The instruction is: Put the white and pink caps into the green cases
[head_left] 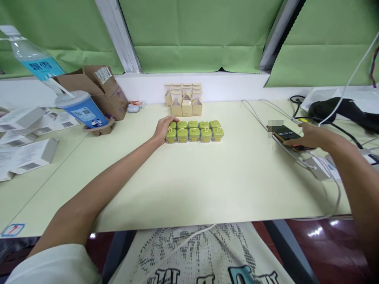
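Small clear containers with green lids (pixel 194 132) stand packed together in two rows at the middle of the table. My left hand (pixel 163 129) rests against the left end of these rows, its fingers reaching over the rear left container; it does not grip one. Over on the right, my right hand (pixel 316 137) has its thumb and fingers around the near end of a dark phone (pixel 286 136). Lit digits show on the phone's screen. A white cable runs along the phone's near edge.
Small open cardboard boxes (pixel 186 105) stand behind the containers. On the left are a blue cup (pixel 89 112), a bottle (pixel 41 65), a brown carton (pixel 109 92) and white boxes (pixel 34 156). A white power strip (pixel 322 167) and loose cables lie at right.
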Tool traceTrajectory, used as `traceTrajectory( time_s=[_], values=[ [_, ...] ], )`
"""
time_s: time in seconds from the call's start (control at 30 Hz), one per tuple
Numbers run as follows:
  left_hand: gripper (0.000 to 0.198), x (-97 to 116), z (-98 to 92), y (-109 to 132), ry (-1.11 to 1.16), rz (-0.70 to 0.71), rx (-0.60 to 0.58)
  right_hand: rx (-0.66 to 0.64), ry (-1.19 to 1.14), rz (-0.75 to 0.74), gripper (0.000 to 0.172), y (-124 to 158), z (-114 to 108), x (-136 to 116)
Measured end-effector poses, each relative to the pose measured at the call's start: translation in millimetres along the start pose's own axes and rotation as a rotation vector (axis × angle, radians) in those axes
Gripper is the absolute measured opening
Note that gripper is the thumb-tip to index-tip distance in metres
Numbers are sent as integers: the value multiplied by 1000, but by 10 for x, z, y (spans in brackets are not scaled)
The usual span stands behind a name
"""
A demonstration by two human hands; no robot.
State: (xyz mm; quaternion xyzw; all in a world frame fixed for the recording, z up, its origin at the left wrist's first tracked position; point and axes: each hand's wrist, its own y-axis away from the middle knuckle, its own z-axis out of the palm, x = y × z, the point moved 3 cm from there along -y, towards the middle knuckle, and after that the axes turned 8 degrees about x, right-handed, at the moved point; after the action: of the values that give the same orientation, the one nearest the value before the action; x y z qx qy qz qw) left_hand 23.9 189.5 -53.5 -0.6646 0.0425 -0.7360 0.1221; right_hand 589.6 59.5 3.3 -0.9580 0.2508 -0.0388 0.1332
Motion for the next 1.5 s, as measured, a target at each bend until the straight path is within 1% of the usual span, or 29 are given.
traceTrajectory(
  time_s=[0.07,0.1,0.13,0.27,0.37,0.43,0.5,0.57,0.6,0.63,0.67,0.7,0.73,0.77,0.8,0.83,0.87,0.9,0.93,0.97,1.0,1.07,1.13,1.17,1.23,1.27,1.3,1.37,1.5],
  values=[
    [30,-1,1,-2,6,4,-2,-166,31,-10,91,-5,22,-111],
    [30,-2,2,-3,8,4,-3,-219,42,-13,92,-5,32,-165],
    [29,-4,3,-5,11,4,-5,-237,49,-9,93,-6,34,-211],
    [30,-15,3,-10,16,5,-7,-277,12,-6,94,17,20,-317],
    [30,-23,2,-8,19,6,-4,-300,-6,8,90,29,-2,-333],
    [31,-27,3,-8,23,9,-3,-294,7,24,82,0,-23,-335],
    [33,-32,5,-17,28,12,-2,-292,20,29,68,-59,-64,-368],
    [39,-37,2,-38,35,12,2,-284,26,20,59,-127,-152,-498],
    [42,-40,-6,-51,43,11,12,-270,33,6,59,-150,-216,-624],
    [46,-44,-22,-62,50,11,31,-236,13,-35,60,-157,-290,-807],
    [48,-47,-46,-68,57,14,57,-191,-27,-82,63,-140,-366,-1038],
    [51,-52,-74,-64,61,14,83,-125,-109,-183,63,-90,-439,-1321],
    [53,-59,-105,-48,61,7,104,-14,-344,-341,57,-2,-516,-1643],
    [56,-68,-134,-18,57,-5,110,68,-620,-453,50,118,-562,-1941],
    [62,-77,-157,26,45,-18,99,135,-856,-483,47,249,-560,-2184],
    [71,-84,-173,80,26,-29,73,192,-1018,-467,48,380,-504,-2372],
    [85,-86,-181,141,1,-33,38,253,-1149,-421,48,500,-405,-2496],
    [102,-82,-183,203,-33,-23,2,309,-1257,-341,47,600,-272,-2552],
    [120,-71,-180,262,-67,-7,-29,326,-1331,-255,48,675,-116,-2559],
    [135,-56,-173,316,-94,6,-55,286,-1382,-183,51,722,48,-2535],
    [145,-38,-166,361,-117,17,-72,197,-1427,-141,56,747,199,-2499],
    [154,1,-158,429,-157,29,-65,-20,-1478,-135,75,764,415,-2430],
    [158,34,-163,483,-199,32,-27,-189,-1469,-211,107,783,492,-2416],
    [160,44,-168,509,-214,31,-13,-238,-1443,-263,126,802,492,-2433],
    [159,56,-173,560,-232,29,-21,-273,-1365,-368,160,859,455,-2496],
    [158,58,-174,581,-242,31,-33,-268,-1326,-414,171,890,432,-2532],
    [157,59,-175,598,-261,34,-44,-255,-1289,-456,178,919,413,-2564],
    [156,60,-177,612,-330,42,-55,-212,-1224,-513,180,958,391,-2600],
    [154,67,-162,593,-440,65,-83,-153,-1160,-558,170,959,394,-2580]
  ],
)
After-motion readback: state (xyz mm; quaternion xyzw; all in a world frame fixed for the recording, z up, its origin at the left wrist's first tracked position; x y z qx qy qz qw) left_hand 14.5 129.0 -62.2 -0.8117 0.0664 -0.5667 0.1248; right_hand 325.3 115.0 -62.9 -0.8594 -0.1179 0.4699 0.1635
